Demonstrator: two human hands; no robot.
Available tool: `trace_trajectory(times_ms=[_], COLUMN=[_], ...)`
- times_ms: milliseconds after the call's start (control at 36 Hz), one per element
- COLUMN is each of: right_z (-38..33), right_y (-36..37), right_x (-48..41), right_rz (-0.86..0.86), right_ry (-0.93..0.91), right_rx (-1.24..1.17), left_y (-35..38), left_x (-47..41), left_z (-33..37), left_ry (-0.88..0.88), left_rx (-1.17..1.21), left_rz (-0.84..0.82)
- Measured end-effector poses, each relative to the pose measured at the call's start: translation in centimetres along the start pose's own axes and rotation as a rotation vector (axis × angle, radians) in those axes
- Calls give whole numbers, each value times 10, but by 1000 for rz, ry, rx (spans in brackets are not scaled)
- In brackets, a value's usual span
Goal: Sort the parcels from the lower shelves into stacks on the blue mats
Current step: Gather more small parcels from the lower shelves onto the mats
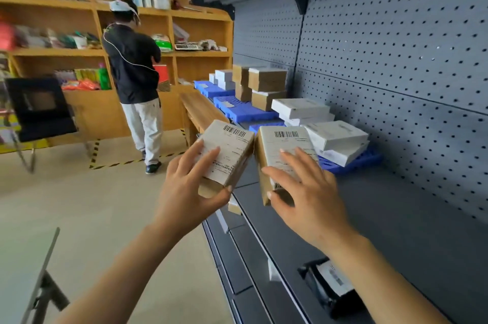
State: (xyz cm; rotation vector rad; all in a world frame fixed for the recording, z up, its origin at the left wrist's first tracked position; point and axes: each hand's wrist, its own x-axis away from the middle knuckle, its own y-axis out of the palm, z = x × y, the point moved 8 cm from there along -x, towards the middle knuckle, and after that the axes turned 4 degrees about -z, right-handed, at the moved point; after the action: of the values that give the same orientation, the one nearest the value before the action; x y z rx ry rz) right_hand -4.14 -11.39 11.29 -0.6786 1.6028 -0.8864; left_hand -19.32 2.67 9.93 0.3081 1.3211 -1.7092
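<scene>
Two bare forearms come up from the bottom edge, each hand carrying a small brown cardboard parcel. The left hand grips the left parcel, fingers spread across its labelled face and the thumb hooked round its near end. The right hand holds the right parcel the same way, fingers flat on the label and the thumb clamped on the near corner. Both parcels are in the air over the front of the grey shelf, side by side with their far corners very close (whether they touch cannot be told). Each carries a white shipping label with a black barcode along its far edge. Rows of small print run below the barcode, too blurred to read.

Just beyond the right parcel, the nearest blue mat bears a stack of white boxes. A second white stack sits behind it. Further along, the middle blue mat lies beside a stack of brown boxes, and the far blue mat has small white boxes at its back. Faint grey print on the white lids is illegible.

On a lower shelf by the right forearm lies a black parcel with a white barcoded label. A perforated grey back panel rises behind the shelf. Across the floor, another person in a black top faces wooden shelving crowded with goods.
</scene>
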Motion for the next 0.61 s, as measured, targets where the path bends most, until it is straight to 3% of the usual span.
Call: trace_trajectory(times_ms=[333,611], right_z=[-12,-10], right_y=[63,95], right_x=[-132,-245], right_rz=[59,159], right_ry=[-17,70], right_rx=[98,209], left_y=[0,1], left_x=[-104,-223], left_z=[-107,-206], left_ry=[56,211], left_rx=[-63,62], left_rz=[-6,11])
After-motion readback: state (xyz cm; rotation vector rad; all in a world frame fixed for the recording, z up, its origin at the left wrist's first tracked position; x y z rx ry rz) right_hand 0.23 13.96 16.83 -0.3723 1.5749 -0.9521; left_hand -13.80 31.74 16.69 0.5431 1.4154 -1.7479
